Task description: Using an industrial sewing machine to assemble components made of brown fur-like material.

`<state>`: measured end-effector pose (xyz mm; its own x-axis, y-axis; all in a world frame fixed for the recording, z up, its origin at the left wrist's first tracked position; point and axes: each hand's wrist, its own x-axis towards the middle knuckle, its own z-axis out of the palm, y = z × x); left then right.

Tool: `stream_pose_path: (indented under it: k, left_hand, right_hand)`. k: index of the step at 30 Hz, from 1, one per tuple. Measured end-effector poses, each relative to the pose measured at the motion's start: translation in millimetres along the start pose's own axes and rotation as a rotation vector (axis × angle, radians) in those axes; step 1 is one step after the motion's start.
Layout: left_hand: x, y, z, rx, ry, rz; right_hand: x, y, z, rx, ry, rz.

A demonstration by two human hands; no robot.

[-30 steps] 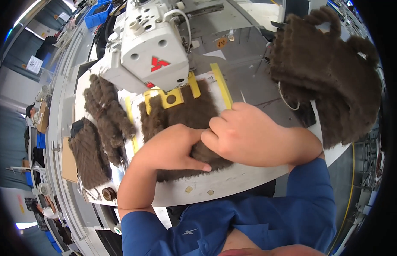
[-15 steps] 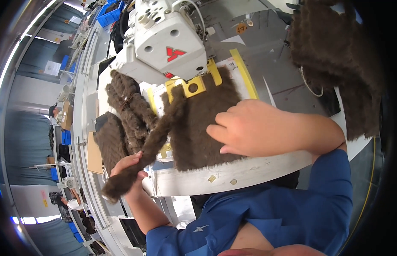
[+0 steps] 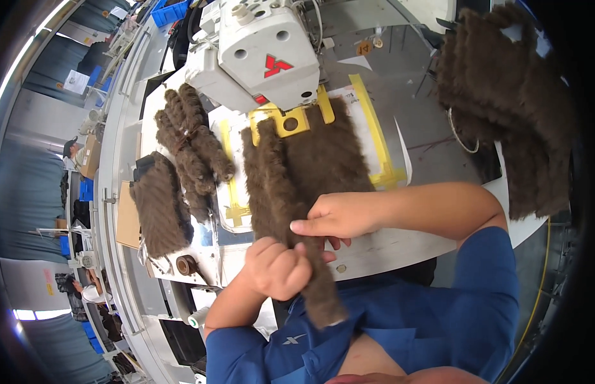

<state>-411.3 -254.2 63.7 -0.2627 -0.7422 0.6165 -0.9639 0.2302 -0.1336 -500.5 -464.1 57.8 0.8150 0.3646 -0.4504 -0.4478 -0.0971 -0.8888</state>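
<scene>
A long strip of brown plush fur (image 3: 276, 169) runs from under a yellow clamp plate (image 3: 301, 121) toward my body, its loose end hanging past the table edge. My left hand (image 3: 278, 267) is closed round its near part. Against the strip's right side, my right hand (image 3: 341, 217) pinches it, thumb on top and fingertips underneath. Beneath the strip lies a wider brown fur piece (image 3: 326, 157), also running under the clamp. The head of a white sewing machine (image 3: 262, 61) stands over the clamp and hides the far ends of both pieces.
Left of the clamp lie a tied bundle of rolled fur strips (image 3: 190, 134) and a stack of fur pieces (image 3: 160, 211). A small brown roll (image 3: 186, 265) sits near the table's edge. More fur pieces (image 3: 502, 83) are heaped at the right. Yellow tape (image 3: 368, 121) edges the white template.
My left hand has swung the strip from the left toward my body. My right hand has come down from the wide piece and taken hold of the strip.
</scene>
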Motion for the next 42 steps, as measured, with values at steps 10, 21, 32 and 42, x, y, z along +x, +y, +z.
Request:
stream_pose_path:
  k: [10,21,32,42]
  left_hand:
    - [43.9,-80.3,54.8,-0.746,-0.148,-0.464]
    - [8.2,-102.6,67.5,-0.095,-0.369,-0.441]
    - [70.8,-84.1,68.3,-0.696,-0.544,-0.509]
    - [47.7,-89.6,108.8,-0.679,-0.061,-0.545]
  right_hand:
    - [-9.8,2.5,-30.8,-0.769,0.253,-0.26]
    - [-46.1,-13.2,-89.6,-1.03,0.375,0.005]
    - [-49.2,-18.6,-69.5,-1.362,0.489,-0.156]
    - [-47.6,-26.1,-77.7,-0.439,0.68,-0.403]
